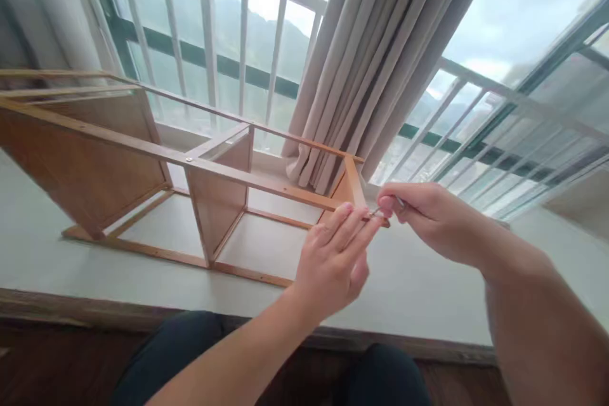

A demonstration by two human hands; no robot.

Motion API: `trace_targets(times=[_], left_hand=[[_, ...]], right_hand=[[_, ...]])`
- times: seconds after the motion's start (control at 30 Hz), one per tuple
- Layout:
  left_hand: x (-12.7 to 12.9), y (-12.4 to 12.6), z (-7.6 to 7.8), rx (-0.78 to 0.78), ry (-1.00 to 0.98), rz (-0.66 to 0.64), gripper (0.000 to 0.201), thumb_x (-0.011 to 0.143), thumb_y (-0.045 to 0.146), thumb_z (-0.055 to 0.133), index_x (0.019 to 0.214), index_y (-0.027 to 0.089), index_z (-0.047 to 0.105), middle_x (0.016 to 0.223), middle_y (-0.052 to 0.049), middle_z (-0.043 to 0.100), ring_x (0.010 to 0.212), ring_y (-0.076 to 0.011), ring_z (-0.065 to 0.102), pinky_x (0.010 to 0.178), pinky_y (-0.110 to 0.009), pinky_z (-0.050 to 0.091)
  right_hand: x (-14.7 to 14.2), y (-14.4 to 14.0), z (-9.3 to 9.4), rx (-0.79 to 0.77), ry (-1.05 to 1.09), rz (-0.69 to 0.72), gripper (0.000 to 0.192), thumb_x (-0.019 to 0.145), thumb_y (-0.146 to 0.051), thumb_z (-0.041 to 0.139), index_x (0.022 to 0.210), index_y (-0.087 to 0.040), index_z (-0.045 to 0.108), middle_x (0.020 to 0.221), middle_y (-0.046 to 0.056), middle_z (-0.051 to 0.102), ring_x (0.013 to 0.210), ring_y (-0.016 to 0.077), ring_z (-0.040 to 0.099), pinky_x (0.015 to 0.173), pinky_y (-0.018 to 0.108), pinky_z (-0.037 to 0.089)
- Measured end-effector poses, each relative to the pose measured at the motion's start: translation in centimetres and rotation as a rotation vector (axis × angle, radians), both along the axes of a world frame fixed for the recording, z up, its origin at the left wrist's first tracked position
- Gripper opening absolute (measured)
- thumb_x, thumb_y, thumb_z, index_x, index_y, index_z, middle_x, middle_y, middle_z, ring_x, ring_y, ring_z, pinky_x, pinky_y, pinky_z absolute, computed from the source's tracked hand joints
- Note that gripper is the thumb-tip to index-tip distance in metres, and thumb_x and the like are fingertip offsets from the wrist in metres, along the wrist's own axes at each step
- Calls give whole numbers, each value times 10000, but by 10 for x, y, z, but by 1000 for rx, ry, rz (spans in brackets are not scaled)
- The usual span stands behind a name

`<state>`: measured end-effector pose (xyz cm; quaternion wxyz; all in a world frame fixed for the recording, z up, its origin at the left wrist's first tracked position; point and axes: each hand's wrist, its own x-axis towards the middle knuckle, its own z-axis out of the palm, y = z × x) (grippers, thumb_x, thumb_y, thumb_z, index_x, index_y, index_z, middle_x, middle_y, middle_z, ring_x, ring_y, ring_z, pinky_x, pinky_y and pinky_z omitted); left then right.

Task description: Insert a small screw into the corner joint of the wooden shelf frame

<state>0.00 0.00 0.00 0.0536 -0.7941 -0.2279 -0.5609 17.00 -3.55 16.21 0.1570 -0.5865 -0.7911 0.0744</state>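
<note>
A wooden shelf frame (223, 168) lies on its side across a pale ledge, its shelf panels standing upright between the long rails. My left hand (335, 250) rests on the rail near the frame's right end, with its fingers stretched out over the wood. Just right of those fingertips, my right hand (419, 212) is closed on a thin metal hex key (401, 205). The key's tip reaches the rail's end beside my left fingertips; the fastener there is mostly hidden by my fingers.
Under the frame is a white window ledge (428, 304) with a dark front edge. Behind it hang grey curtains (352, 63) before windows with a white railing (245, 32). My knees (385, 374) are close below the ledge, over a dark floor.
</note>
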Motion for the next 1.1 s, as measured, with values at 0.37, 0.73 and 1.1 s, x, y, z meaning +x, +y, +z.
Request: trace_targets(times=[0.37, 0.73, 1.1], left_hand=[[-1, 1, -3, -14, 5, 8, 549, 1001, 197, 555, 1549, 233, 556, 1572, -38, 621, 1553, -246, 468, 1162, -381, 444], [-1, 1, -3, -16, 1, 0, 531, 999, 195, 568, 1529, 228, 575, 1593, -32, 600, 1558, -245, 461, 1175, -388, 442], [-2, 2, -1, 6, -3, 8, 498, 1010, 203, 548, 1506, 216, 591, 1560, -59, 631, 1543, -241, 485, 1176, -384, 447]], right_hand=[[2, 7, 4, -69, 39, 52, 282, 1030, -269, 497, 751, -229, 490, 695, -51, 515, 655, 127, 477, 654, 291, 369], [-4, 7, 0, 4, 20, -42, 455, 1072, -480, 475, 697, -223, 490, 613, -42, 488, 589, 130, 447, 606, 312, 332], [-9, 6, -5, 24, 22, -79, 523, 1082, -549, 436, 680, -220, 493, 606, -36, 470, 602, 136, 445, 616, 324, 321]])
